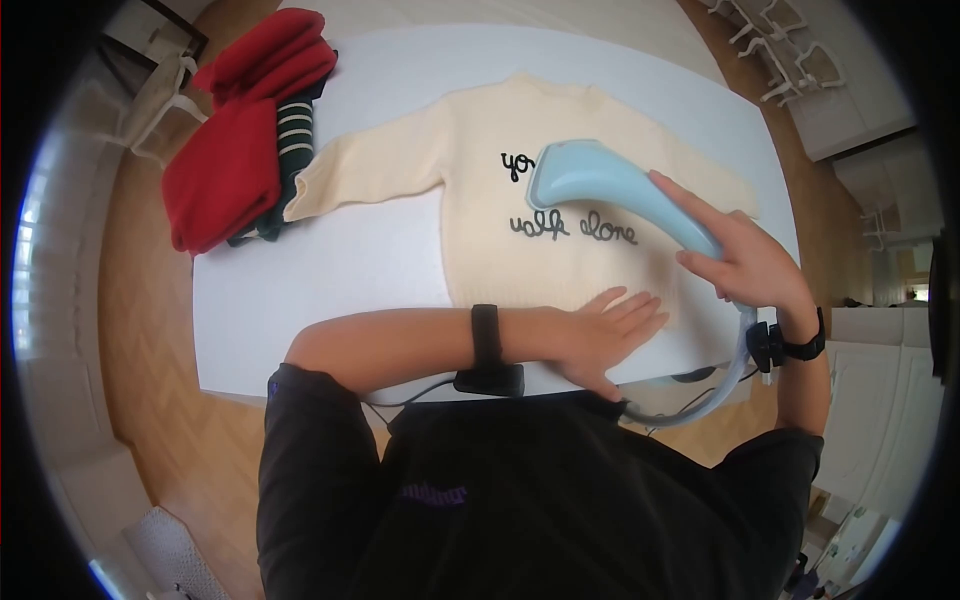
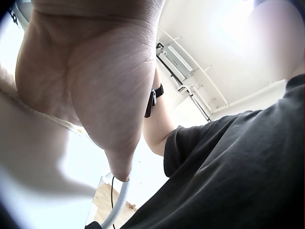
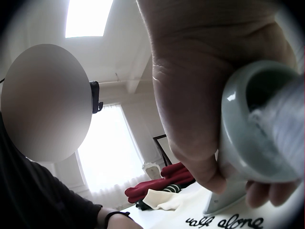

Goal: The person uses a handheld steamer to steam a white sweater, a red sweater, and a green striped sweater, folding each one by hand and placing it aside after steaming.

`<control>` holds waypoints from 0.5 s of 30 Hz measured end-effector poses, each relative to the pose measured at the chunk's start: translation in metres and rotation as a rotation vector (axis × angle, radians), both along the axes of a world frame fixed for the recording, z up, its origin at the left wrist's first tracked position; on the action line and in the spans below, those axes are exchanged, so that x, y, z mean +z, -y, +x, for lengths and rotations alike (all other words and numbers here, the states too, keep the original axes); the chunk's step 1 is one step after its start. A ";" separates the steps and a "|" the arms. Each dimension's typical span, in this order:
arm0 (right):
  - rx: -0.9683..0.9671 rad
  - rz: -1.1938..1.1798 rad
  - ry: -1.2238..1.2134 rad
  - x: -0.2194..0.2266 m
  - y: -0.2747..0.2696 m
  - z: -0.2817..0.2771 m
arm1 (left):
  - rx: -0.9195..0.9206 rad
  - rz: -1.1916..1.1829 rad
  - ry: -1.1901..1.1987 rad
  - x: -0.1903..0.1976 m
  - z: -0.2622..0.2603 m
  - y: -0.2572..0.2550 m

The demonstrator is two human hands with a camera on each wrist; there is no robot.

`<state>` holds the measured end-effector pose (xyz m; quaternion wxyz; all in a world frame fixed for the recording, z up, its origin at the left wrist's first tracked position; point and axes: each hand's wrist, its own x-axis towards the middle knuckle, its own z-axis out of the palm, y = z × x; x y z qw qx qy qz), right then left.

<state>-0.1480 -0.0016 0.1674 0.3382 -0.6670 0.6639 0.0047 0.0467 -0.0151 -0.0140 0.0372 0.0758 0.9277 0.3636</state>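
Note:
A cream knit sweater with dark script lettering lies spread on a white table. My right hand grips the handle of a light blue garment steamer, its head over the chest lettering and covering part of the upper line. From the handle's end a grey hose curves down past the table's front edge. My left hand rests with fingers spread at the sweater's bottom hem. In the right wrist view the fingers wrap round the steamer's handle.
Folded red garments are stacked at the table's left, with a dark green striped garment among them. The sweater's left-lying sleeve reaches to this stack. White chairs stand beyond the table at the upper right.

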 end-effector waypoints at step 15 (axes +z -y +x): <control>0.069 -0.018 0.042 -0.003 0.018 0.004 | -0.015 -0.042 -0.004 -0.001 0.000 -0.001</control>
